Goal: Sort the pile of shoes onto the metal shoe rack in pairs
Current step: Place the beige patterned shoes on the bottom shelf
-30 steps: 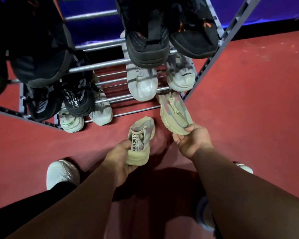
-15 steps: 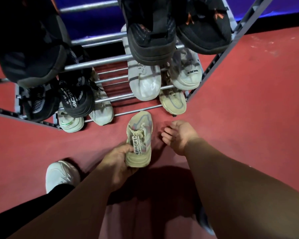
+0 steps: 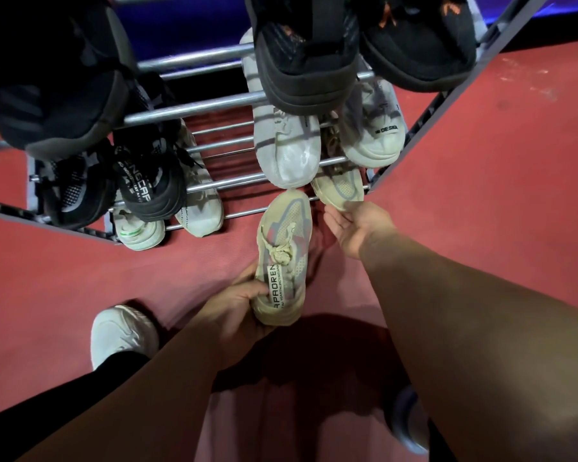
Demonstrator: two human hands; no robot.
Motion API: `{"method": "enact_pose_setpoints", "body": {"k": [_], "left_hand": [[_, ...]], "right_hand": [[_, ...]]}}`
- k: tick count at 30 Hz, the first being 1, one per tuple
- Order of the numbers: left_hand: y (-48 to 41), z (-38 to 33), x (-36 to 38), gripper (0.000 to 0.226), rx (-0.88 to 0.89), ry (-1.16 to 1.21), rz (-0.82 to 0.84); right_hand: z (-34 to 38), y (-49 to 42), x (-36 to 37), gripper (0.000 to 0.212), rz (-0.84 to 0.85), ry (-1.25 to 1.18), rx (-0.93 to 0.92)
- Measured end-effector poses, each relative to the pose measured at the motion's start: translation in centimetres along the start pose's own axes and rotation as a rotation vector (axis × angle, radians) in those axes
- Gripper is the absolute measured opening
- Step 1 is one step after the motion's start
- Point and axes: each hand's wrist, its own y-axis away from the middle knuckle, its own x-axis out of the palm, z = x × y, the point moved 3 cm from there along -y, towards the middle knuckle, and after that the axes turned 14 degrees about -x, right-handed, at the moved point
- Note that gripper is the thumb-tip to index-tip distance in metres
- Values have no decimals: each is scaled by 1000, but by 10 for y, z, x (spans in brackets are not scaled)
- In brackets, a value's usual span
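My left hand (image 3: 237, 305) grips the heel end of a beige sneaker (image 3: 286, 248), its toe pointing at the rack's bottom front bar. The matching beige sneaker (image 3: 339, 188) sits on the bottom shelf at the right, its heel sticking out over the front bar. My right hand (image 3: 357, 225) is open, palm up, fingertips touching the underside of that heel. The metal shoe rack (image 3: 197, 108) holds pairs on several shelves: black shoes on top, whitish ones (image 3: 287, 151) below.
Black sneakers (image 3: 147, 181) and white sneakers (image 3: 201, 208) fill the rack's left side. My own white shoe (image 3: 121, 331) stands on the red floor at lower left. The rack's side frame (image 3: 424, 121) runs diagonally at right. Red floor lies open to the right.
My right hand let go of the second beige sneaker after pushing it onto the bottom shelf, then returned open to touch its heel. My left hand moved its sneaker closer to the rack.
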Motion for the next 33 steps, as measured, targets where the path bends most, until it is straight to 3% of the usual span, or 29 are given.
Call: {"method": "enact_pose_setpoints", "body": {"k": [8,22,33], "left_hand": [[-3,3,-6,57,16,-5,10],[-7,3,-3,59,-12,62,68],[-18,-1,-1,59,39,83,46]], "right_hand": [[5,-3,8,34,-25,-82,-55],[23,1,16,23,72,-181,-77],[-14,-3,-9,19,-33,180,71]]}}
